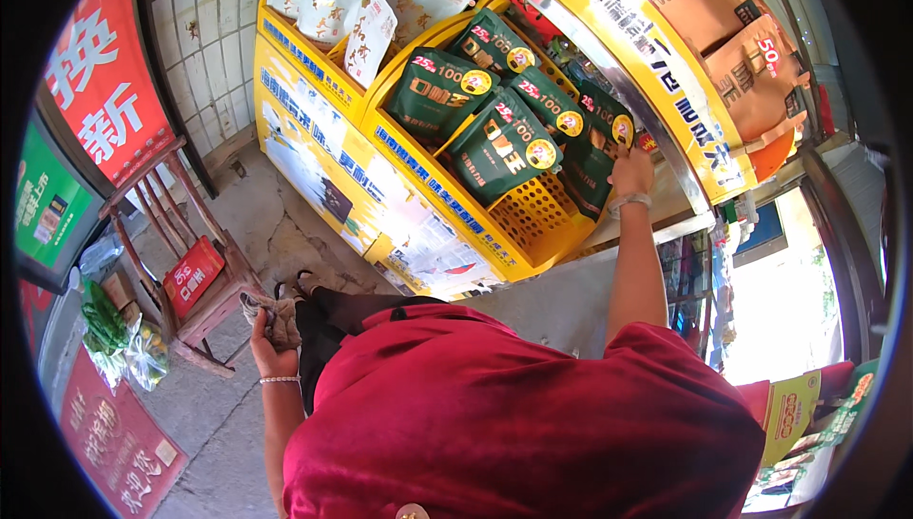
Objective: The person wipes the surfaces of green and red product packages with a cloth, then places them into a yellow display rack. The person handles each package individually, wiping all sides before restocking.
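My right hand (631, 179) reaches into a yellow display bin, its fingers closed at the edge of a dark green snack pouch (592, 160) with a round yellow label. More green pouches (504, 150) of the same kind stand in the bin to the left of it. Down by my left side, my left hand (273, 348) is closed around a crumpled greyish-beige cloth (276, 317). The fingertips of the right hand are partly hidden against the pouch.
The yellow display stand (380, 167) also holds white pouches (328, 1) at the far left. Brown pouches (751, 67) sit on an upper shelf at right. A wooden chair (204, 324) with a red box (194, 275) stands at left, beside bagged green vegetables (103, 315).
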Motion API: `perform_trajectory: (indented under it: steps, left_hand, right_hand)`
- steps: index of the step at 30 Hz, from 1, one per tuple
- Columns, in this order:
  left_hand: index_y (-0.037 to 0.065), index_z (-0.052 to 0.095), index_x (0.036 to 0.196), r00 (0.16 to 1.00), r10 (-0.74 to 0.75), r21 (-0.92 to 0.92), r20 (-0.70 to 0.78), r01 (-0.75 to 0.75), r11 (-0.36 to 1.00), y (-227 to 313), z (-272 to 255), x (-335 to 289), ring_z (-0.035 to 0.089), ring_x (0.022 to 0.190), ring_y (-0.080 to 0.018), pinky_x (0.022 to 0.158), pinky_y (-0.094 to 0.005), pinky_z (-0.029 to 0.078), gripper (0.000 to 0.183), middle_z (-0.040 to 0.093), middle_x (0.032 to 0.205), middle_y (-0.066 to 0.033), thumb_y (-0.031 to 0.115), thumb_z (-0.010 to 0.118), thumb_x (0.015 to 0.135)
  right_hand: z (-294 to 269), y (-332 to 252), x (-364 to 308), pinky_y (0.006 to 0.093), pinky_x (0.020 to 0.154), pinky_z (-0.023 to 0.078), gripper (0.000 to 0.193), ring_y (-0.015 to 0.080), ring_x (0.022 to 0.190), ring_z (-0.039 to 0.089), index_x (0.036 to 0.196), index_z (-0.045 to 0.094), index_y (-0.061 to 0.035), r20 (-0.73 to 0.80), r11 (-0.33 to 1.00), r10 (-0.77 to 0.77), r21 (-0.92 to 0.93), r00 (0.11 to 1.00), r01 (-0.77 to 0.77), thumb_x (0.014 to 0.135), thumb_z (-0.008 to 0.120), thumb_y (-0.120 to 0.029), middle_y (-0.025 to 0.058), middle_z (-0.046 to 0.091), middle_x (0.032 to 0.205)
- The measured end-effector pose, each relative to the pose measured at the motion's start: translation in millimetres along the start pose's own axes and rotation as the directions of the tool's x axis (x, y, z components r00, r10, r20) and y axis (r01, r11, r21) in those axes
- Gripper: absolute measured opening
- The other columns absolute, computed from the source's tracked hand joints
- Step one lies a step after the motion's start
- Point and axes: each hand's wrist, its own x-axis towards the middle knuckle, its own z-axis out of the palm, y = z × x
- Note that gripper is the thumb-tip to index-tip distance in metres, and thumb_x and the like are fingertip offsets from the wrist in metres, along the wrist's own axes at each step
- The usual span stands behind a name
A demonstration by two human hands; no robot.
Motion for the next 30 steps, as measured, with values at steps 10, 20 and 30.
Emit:
perform_trajectory:
  steps: [10, 20, 30]
  left_hand:
    - [-0.001, 0.064, 0.110, 0.999, -0.037, 0.009, 0.007, 0.037, 0.999, 0, -2, -4, 0.066, 0.103, -0.0293, 0.094, -0.0394, 0.052, 0.032, 0.068, 0.110, -0.0169, 0.025, 0.056, 0.094]
    - [-0.004, 0.064, 0.107, 0.999, 0.002, 0.078, -0.040, 0.001, 0.997, 1, 12, -14, 0.069, 0.095, -0.0262, 0.083, -0.0316, 0.056, 0.034, 0.070, 0.105, -0.0150, 0.026, 0.054, 0.095]
    - [0.000, 0.064, 0.107, 0.997, 0.000, 0.022, -0.080, 0.002, 1.000, 2, 1, -2, 0.069, 0.094, -0.0259, 0.079, -0.0333, 0.057, 0.026, 0.070, 0.105, -0.0145, 0.022, 0.058, 0.094]
  right_hand:
    - [26, 21, -8, 0.0330, 0.041, 0.046, 0.035, 0.0211, 0.056, 0.066, 0.126, 0.041, -0.0074, 0.428, 0.405, 0.517, 0.641, 0.741, -0.652, 0.097, 0.050, -0.026, 0.0128, 0.064, 0.097]
    - [57, 32, 19, 0.0317, 0.042, 0.045, 0.026, 0.0260, 0.062, 0.063, 0.111, 0.053, 0.0034, 0.293, 0.188, 0.710, 0.798, 0.640, -0.573, 0.094, 0.046, -0.015, 0.0180, 0.064, 0.096]
    - [45, 12, -26, 0.0417, 0.059, 0.052, 0.044, 0.0316, 0.075, 0.068, 0.132, 0.042, -0.0039, 0.541, -0.084, 0.679, 0.729, 0.496, -0.680, 0.098, 0.052, -0.030, 0.0158, 0.064, 0.105]
